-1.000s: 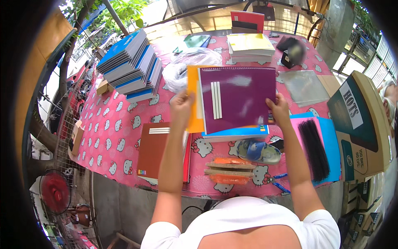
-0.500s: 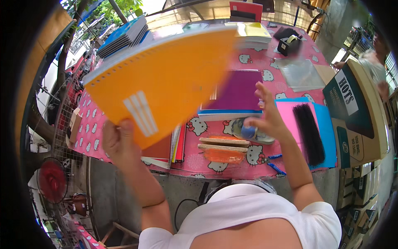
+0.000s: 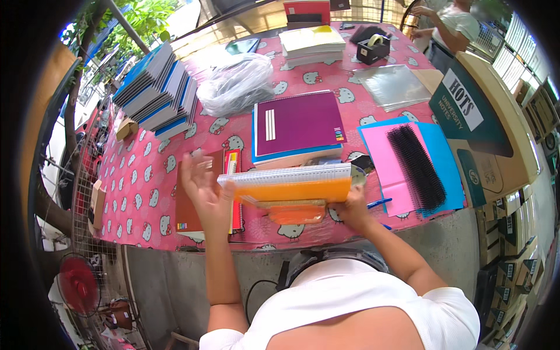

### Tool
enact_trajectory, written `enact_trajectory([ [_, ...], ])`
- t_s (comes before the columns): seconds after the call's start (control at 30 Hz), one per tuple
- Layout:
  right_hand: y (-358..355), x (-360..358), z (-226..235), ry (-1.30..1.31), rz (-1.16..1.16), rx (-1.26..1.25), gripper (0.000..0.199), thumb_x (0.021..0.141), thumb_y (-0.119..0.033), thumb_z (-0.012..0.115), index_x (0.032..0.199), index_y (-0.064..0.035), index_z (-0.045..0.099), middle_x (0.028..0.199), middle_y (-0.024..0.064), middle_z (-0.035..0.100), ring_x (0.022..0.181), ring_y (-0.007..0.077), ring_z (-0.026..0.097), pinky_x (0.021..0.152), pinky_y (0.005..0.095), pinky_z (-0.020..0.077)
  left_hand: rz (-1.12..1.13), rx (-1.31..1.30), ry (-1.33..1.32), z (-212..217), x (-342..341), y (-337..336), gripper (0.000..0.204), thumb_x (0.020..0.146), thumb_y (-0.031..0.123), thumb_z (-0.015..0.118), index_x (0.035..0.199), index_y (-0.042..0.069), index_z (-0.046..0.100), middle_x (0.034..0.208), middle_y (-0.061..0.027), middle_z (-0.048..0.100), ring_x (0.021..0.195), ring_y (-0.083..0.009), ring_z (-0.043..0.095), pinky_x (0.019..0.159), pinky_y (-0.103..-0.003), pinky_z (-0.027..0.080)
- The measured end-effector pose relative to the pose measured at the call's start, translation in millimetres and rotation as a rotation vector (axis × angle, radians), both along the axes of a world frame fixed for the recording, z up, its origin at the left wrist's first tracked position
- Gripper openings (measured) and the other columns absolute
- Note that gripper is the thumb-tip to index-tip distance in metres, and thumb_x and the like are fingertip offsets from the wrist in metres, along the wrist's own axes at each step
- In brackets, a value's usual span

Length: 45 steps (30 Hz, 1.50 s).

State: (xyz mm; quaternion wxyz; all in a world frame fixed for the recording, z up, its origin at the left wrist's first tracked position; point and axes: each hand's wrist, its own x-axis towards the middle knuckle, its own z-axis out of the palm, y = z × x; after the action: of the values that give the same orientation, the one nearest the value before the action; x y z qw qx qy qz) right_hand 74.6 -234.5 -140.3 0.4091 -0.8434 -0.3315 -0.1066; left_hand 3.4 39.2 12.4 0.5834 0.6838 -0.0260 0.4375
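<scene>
An orange spiral notebook [image 3: 297, 191] is tilted nearly on edge in front of me, its pale, ridged edge upward. My right hand [image 3: 353, 209] grips its right end. At the other end, my left hand [image 3: 204, 185] has its fingers spread, with the thumb at the notebook's corner; firm contact cannot be made out. Below the notebook lies an orange plastic-wrapped block [image 3: 296, 214], partly hidden. Behind it sits a purple notebook [image 3: 303, 123] on top of a stack. Brown [image 3: 198, 201] and red notebooks lie beside my left hand.
Black binding coils [image 3: 415, 169] rest on pink and blue sheets at right, near a large carton [image 3: 496, 128]. Blue notebook stacks [image 3: 157, 93] and a crumpled plastic bag [image 3: 236, 84] stand far left. A tape dispenser [image 3: 373, 49] and clear sleeves [image 3: 394, 86] lie behind; another person [image 3: 455, 29] is beyond.
The orange notebook has come down from raised at the left to low in the middle. My right hand has taken hold of it, and my left hand has opened.
</scene>
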Motion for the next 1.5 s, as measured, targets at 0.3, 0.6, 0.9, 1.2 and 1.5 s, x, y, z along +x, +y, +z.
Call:
enact_trajectory([
  [0.3, -59, 70, 19, -0.18, -0.159, -0.297, 0.019, 0.07, -0.02, 0.074, 0.079, -0.0078, 0.063, 0.08, 0.0113, 0.061, 0.081, 0.0306, 0.06, 0.072, 0.0417, 0.0476, -0.072, 1.125, 0.466, 1, 13, -99, 0.056, 0.085, 0.032, 0.065, 0.133, 0.008, 0.048, 0.119, -0.0127, 0.059, 0.11, -0.0279, 0.053, 0.099, -0.045, 0.033],
  [0.6, -116, 153, 13, 0.23, -0.607, -0.601, 0.027, 0.074, -0.021, 0.073, 0.09, -0.0013, 0.066, 0.088, 0.0173, 0.068, 0.086, 0.0331, 0.066, 0.076, 0.0403, 0.0532, 0.144, 0.921, 0.219, 10, 26, -119, 0.013, 0.078, 0.02, 0.071, 0.088, 0.012, 0.072, 0.093, -0.0036, 0.067, 0.089, -0.0217, 0.06, 0.093, -0.04, 0.036],
  [0.9, -59, 5, 134, 0.324, 0.153, 0.291, 0.042, 0.079, 0.004, 0.067, 0.119, -0.007, 0.064, 0.09, 0.0068, 0.062, 0.079, 0.0143, 0.059, 0.067, 0.0244, 0.0465, -0.074, 0.783, 0.274, -9, 24, -109, 0.015, 0.08, 0.015, 0.07, 0.093, 0.009, 0.072, 0.085, -0.0039, 0.069, 0.08, -0.0193, 0.062, 0.09, -0.039, 0.036],
  [1.2, -45, 12, 152, 0.16, 0.092, 0.1, 0.029, 0.075, 0.0, 0.073, 0.104, -0.0037, 0.07, 0.085, 0.006, 0.062, 0.07, 0.0112, 0.058, 0.061, 0.0244, 0.0458, -0.102, 0.758, 0.234, -1, 22, -109, 0.016, 0.076, 0.013, 0.073, 0.091, 0.007, 0.072, 0.083, -0.004, 0.068, 0.077, -0.0198, 0.059, 0.08, -0.033, 0.039],
  [1.5, -44, 27, 156, 0.753, 0.28, 0.196, 0.017, 0.076, 0.001, 0.068, 0.093, -0.0022, 0.07, 0.075, 0.0067, 0.065, 0.069, 0.0132, 0.061, 0.061, 0.0255, 0.0467, -0.135, 0.719, 0.223, -3, 20, -107, 0.016, 0.074, 0.015, 0.074, 0.088, 0.008, 0.071, 0.078, -0.0034, 0.065, 0.075, -0.0208, 0.057, 0.081, -0.036, 0.038],
])
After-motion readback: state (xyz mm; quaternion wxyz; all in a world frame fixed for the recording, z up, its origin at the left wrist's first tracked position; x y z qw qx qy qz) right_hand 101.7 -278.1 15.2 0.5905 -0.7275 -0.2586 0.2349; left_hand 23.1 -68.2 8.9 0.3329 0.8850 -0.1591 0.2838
